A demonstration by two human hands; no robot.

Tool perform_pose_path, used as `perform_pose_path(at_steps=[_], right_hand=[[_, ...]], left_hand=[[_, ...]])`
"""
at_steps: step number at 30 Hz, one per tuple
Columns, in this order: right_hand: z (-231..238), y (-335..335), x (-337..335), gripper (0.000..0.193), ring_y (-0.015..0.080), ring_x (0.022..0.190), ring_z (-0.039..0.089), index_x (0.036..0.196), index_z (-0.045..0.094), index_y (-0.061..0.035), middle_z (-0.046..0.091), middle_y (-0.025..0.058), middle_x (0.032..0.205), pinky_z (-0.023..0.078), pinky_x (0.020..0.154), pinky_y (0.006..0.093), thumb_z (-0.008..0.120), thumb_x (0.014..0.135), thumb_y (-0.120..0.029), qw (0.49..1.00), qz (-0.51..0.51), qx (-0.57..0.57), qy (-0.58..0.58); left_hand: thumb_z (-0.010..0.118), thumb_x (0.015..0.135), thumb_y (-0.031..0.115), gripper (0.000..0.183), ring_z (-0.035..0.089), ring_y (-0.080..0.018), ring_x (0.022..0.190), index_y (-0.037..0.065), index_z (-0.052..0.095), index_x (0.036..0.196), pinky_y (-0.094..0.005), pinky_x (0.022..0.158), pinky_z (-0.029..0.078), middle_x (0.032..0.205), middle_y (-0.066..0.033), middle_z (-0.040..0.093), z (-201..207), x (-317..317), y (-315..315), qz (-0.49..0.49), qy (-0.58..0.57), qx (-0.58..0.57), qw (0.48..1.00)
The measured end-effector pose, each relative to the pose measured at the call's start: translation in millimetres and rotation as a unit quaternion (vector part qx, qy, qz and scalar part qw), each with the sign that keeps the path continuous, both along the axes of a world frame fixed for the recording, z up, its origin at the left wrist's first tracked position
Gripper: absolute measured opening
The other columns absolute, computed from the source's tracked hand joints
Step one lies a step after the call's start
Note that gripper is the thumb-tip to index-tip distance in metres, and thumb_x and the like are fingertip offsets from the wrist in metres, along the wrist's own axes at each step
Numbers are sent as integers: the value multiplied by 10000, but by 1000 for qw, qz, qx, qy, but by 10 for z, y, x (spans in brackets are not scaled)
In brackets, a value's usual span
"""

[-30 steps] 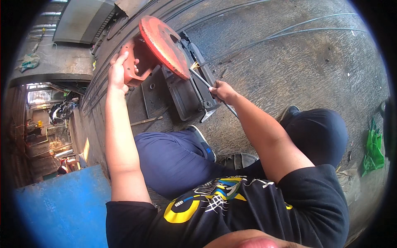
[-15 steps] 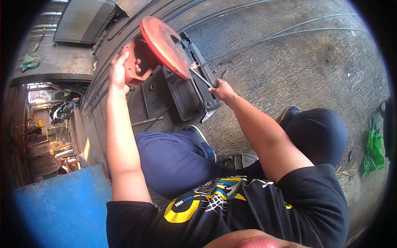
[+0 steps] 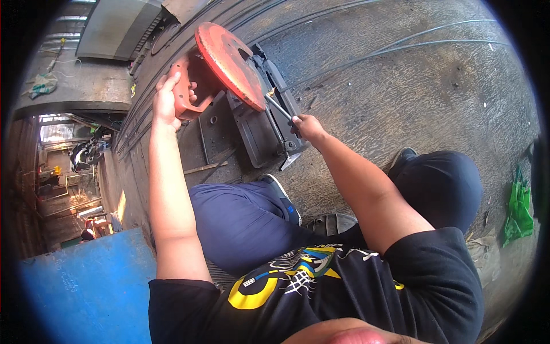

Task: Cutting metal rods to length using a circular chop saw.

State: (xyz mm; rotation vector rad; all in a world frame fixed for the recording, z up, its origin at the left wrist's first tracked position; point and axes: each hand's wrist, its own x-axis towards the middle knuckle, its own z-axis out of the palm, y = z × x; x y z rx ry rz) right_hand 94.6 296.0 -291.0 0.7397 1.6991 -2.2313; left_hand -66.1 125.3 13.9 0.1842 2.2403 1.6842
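A chop saw with an orange-red disc guard [image 3: 232, 64] and a dark metal base [image 3: 252, 135] stands on the ground in front of me. My left hand [image 3: 166, 103] is wrapped round its orange-red D-shaped handle [image 3: 183, 94]. Closed on a thin steel rod [image 3: 279, 106], my right hand [image 3: 309, 127] is at the base's right side. The rod runs up to the guard's lower edge, where a small orange glow shows. Beyond that point a long rod [image 3: 338, 67] stretches away to the right. The guard hides the cutting disc.
Several long rods [image 3: 275, 28] lie along the far ground. A blue panel [image 3: 91, 286] stands at lower left, and a green plastic bag [image 3: 518, 209] lies at the right edge. A thin wooden strip [image 3: 205, 167] and a metal ring [image 3: 213, 120] lie left of the saw base.
The bright sparks at the guard's lower edge have shrunk to a small glow. Both hands keep their grips, and the saw is nearly where it was.
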Motion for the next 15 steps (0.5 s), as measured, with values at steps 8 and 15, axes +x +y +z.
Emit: perform_pose_path(at_steps=[8, 15], right_hand=[[-144, 8, -34, 211, 125, 608, 525, 865, 615, -20, 615, 48, 710, 439, 562, 291, 655, 889, -226, 998, -21, 25, 50], [-99, 13, -25, 204, 122, 585, 517, 835, 574, -27, 591, 41, 698, 432, 540, 296, 661, 885, -204, 999, -17, 5, 51]], left_hand=[[574, 909, 281, 313, 596, -162, 635, 64, 517, 1127, -295, 557, 536, 848, -118, 611, 7, 7, 47, -5, 1, 9, 1000], [575, 909, 282, 323, 590, -160, 635, 62, 514, 1138, -292, 558, 531, 848, -114, 607, 10, 15, 28, 3, -3, 4, 1000]])
